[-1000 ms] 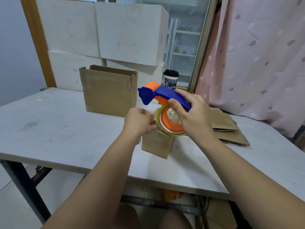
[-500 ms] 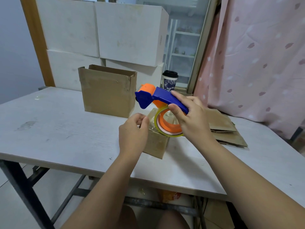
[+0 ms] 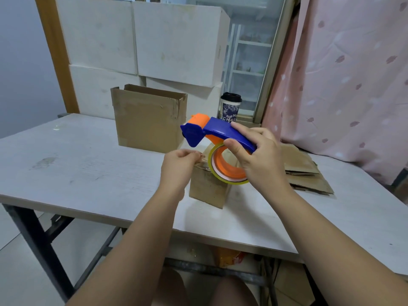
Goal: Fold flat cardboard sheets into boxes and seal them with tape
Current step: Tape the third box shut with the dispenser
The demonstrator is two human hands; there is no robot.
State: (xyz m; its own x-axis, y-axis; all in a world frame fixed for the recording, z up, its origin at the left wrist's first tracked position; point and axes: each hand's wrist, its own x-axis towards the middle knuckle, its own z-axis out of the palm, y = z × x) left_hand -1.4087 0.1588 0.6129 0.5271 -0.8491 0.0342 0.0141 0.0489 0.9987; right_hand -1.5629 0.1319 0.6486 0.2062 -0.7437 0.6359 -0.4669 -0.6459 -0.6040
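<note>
1. Two hands work above a small box [image 3: 207, 192] that stands on the bench [image 3: 88, 168], directly under both sets of fingers
2. Right hand [image 3: 262, 160]: its fingers [image 3: 244, 130] and thumb are clamped round the blue handle of the tape dispenser [image 3: 220, 131], held in the air with its nose pointing toward the left hand
3. Tape roll [image 3: 228, 173] on its orange hub hangs just below the right thumb, over the top of the small box
4. Left hand [image 3: 176, 167]: fingertips pressed together, pinching the clear tape end [image 3: 203, 159] at the box's near top edge, just beside the roll
5. Beyond the left fingers stands a large box [image 3: 148, 124], open at the top
6. Flat cardboard sheets [image 3: 309, 173] lie stacked on the bench past the right hand
7. Lidded cup [image 3: 230, 107] stands behind the dispenser, well beyond the right fingers, near a pink curtain [image 3: 353, 74]
</note>
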